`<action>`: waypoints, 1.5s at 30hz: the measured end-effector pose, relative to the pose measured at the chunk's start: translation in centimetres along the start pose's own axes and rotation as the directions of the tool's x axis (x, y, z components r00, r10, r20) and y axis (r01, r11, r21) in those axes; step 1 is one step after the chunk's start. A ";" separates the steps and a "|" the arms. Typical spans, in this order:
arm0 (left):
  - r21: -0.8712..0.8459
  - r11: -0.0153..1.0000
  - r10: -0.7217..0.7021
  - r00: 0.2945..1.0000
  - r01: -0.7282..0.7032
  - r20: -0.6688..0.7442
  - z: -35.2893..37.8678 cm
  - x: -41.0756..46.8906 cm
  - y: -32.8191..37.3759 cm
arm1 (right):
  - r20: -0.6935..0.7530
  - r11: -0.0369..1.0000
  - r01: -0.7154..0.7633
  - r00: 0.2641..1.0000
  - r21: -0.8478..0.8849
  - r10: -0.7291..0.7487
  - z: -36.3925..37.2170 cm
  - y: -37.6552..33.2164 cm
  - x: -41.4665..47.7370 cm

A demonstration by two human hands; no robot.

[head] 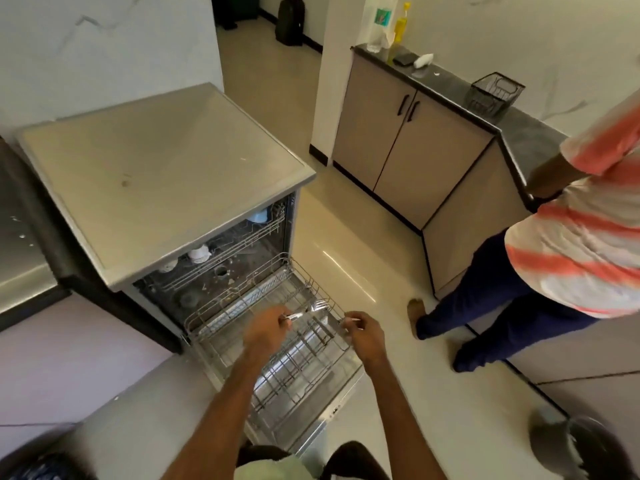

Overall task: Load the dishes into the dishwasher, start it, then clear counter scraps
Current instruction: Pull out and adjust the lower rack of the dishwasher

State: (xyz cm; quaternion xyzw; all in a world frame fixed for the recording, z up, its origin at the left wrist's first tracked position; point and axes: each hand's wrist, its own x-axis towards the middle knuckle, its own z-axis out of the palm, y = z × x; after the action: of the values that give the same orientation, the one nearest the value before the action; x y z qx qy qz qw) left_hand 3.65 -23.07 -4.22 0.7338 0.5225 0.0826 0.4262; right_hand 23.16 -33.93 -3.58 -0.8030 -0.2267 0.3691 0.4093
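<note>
your left hand (266, 329) grips a fork (306, 310) by its handle, tines pointing away from you. it is just above the lower rack (298, 372), which is pulled out over the open door of the dishwasher (156, 161). your right hand (363, 336) is just beside it, fingers curled at the rack's right rim. i cannot tell if it pinches the wire or some small thing. i see no cutlery holder in the rack under your hands. a black wire basket (493, 93) stands on the tabletop (450, 84), far beyond your right hand, and it is perhaps that holder. so do not drop the fork between the wires, because it can slip through. lay it flat across several wires, or better bring the basket first. mind the person (571, 237) standing near on your right.
</note>
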 end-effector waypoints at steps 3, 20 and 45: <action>-0.033 0.998 -0.063 0.997 0.062 -0.034 1.1 1.5 -0.8 | 0.036 0.994 0.072 0.997 -0.088 -0.069 0.1 -0.5 3.7; -0.257 0.895 -0.436 0.839 0.365 -0.325 16.6 6.3 -0.5 | 0.747 0.551 0.686 0.645 -0.475 -0.160 -1.2 6.1 23.9; 0.307 0.836 -0.279 0.835 0.454 -0.475 36.0 22.6 -27.2 | 0.782 0.290 0.911 0.404 -0.294 -0.474 17.8 33.0 42.9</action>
State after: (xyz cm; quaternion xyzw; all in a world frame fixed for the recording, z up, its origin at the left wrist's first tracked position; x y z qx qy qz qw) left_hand 15.06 -21.09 -53.39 0.6549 0.7392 0.0391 0.1522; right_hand 38.14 -15.14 -55.25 -0.5429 -0.7986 0.2354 0.1098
